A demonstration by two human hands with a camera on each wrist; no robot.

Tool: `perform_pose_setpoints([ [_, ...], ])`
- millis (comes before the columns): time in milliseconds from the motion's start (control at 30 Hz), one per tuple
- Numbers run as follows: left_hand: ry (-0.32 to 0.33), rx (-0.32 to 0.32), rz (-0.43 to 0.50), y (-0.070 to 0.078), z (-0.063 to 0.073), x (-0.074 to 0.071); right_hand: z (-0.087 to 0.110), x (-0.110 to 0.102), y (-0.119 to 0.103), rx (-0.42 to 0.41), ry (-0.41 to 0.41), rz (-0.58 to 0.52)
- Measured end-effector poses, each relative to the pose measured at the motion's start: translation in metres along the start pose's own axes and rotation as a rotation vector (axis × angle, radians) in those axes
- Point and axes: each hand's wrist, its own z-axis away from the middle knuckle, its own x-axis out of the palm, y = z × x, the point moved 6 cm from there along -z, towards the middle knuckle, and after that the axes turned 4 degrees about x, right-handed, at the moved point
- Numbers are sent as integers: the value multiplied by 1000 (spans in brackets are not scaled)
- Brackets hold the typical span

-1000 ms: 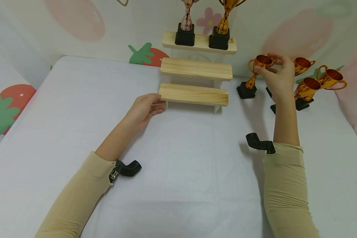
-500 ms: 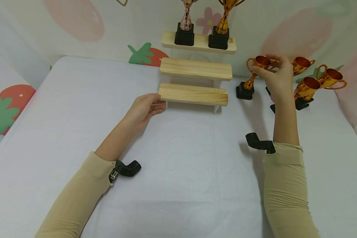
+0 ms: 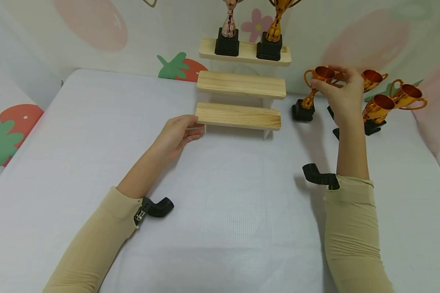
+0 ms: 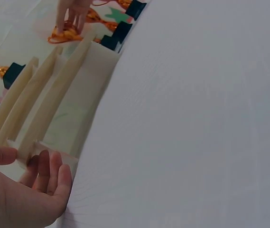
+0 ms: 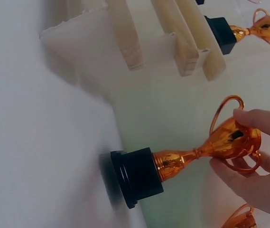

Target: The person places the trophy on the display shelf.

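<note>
My right hand [image 3: 346,95] holds a small orange-gold trophy [image 5: 227,140] by its cup, thumb on one side and fingers on the other. The trophy's black base [image 3: 302,110] is low over the white table; whether it touches is hard to tell. It stands to the right of a stepped wooden shelf [image 3: 238,116] with three light planks. At the shelf's left end, my left hand [image 3: 177,132] pinches the lowest plank, thumb on top and fingers underneath. In the left wrist view, the left fingers [image 4: 43,171] curl under that plank's end.
A rose-gold trophy [image 3: 228,38] and a gold trophy [image 3: 271,40] stand on the top plank. Several orange-gold trophies [image 3: 379,106] cluster at the right, just beyond my right forearm. A printed curtain [image 3: 161,36] hangs close behind the shelf.
The trophy in my right hand has shifted slightly to the left, then a little upward. My left hand and the shelf stay as they were.
</note>
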Motion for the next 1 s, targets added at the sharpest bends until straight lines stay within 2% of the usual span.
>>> perform_pose_setpoints([
  [233,1,-2,-11,0,0,-1,4,0,-6,0,-6,-21],
  [567,2,-4,-9,1,1,0,12,-3,-16,-52,-3,1],
  [1000,9,-7,-9,0,-1,0,24,-3,-30,-98,-7,-60],
])
